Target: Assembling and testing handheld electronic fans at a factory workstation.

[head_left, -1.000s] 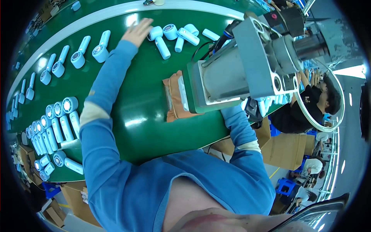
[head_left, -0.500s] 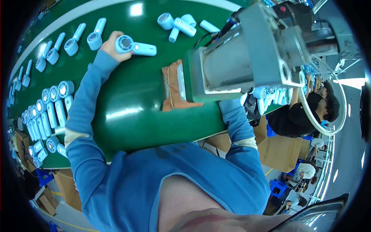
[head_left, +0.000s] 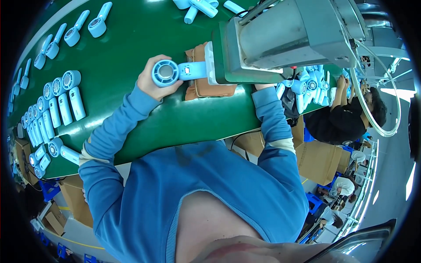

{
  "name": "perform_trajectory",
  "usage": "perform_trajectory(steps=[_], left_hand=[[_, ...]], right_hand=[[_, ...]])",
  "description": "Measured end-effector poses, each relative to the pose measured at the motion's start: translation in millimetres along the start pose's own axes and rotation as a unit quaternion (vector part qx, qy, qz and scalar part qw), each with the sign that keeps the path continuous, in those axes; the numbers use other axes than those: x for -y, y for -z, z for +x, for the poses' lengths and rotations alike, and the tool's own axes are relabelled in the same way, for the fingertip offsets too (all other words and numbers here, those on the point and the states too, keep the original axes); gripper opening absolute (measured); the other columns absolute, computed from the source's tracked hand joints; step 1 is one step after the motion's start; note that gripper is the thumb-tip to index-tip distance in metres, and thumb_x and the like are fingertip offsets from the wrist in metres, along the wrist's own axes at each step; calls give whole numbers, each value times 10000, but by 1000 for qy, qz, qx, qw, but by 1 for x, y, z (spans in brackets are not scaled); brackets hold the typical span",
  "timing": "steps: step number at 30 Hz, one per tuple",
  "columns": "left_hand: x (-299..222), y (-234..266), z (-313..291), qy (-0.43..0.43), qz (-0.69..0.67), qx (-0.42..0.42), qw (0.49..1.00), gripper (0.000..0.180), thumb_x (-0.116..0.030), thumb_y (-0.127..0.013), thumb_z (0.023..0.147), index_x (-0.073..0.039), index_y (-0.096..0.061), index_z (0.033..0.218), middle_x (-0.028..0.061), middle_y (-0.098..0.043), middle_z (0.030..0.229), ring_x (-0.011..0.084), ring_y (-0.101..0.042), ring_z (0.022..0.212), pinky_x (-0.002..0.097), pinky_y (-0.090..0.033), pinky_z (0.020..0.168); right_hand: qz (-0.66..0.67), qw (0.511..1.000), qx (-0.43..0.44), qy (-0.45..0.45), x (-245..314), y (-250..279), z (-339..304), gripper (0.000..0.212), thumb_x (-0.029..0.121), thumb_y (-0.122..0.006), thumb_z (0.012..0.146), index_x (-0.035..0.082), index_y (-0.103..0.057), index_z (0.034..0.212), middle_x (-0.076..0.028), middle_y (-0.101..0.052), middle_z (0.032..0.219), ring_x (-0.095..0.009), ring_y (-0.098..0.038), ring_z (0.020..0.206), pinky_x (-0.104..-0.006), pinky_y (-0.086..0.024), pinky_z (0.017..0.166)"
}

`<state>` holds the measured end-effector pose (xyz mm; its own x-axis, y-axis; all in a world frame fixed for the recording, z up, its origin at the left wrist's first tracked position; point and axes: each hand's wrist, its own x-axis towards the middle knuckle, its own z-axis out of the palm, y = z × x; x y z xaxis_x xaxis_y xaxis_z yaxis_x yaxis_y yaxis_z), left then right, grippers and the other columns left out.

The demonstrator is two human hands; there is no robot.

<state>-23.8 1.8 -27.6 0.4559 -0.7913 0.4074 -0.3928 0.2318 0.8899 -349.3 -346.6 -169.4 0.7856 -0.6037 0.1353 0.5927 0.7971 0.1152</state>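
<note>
My left hand (head_left: 151,83) is closed around the round head of a light blue handheld fan (head_left: 165,73). The fan's handle points right, over a brown padded wrap (head_left: 210,90), and its far end goes out of sight at the white edge of a grey and green machine (head_left: 272,48). Of my right hand (head_left: 263,86) only a sliver by the cuff shows at the machine's lower edge. The machine hides its fingers, so what it touches cannot be seen.
Several similar fans (head_left: 53,94) stand in rows at the left of the green table (head_left: 131,57). More lie at the top (head_left: 204,6) and in a pile (head_left: 311,85) right of the machine. A white hose (head_left: 362,96) loops at right. Another person (head_left: 346,118) works beyond.
My left hand has brought the fan right and nearer to me, from the open table to the machine, where its handle end is now hidden. The view has shifted somewhat.
</note>
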Motion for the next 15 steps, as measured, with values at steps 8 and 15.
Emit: perform_trajectory(steps=[8, 15], left_hand=[[11, -9, 7, -27, 11, 63, 998, 622, -118, -832, 631, -62, -529, 1171, 86, -639, 1061, 222, -656, 879, 316, -527, 808], [17, 12, 38, -85, -86, 171, 978, 610, -93, -831, 627, -49, -544, 1164, 83, -644, 1040, 210, -645, 876, 318, -521, 814]], right_hand=[[-167, 984, -64, 19, -27, -22, -18, 772, 646, -342, 892, 226, -172, 1517, -98, -253, 1544, -378, -228, 1410, -638, -168, 1116], [-175, 971, -143, 78, 9, 7, -37, 754, 607, -404, 894, 201, -221, 1503, -108, -304, 1518, -384, -267, 1390, -638, -193, 1118]])
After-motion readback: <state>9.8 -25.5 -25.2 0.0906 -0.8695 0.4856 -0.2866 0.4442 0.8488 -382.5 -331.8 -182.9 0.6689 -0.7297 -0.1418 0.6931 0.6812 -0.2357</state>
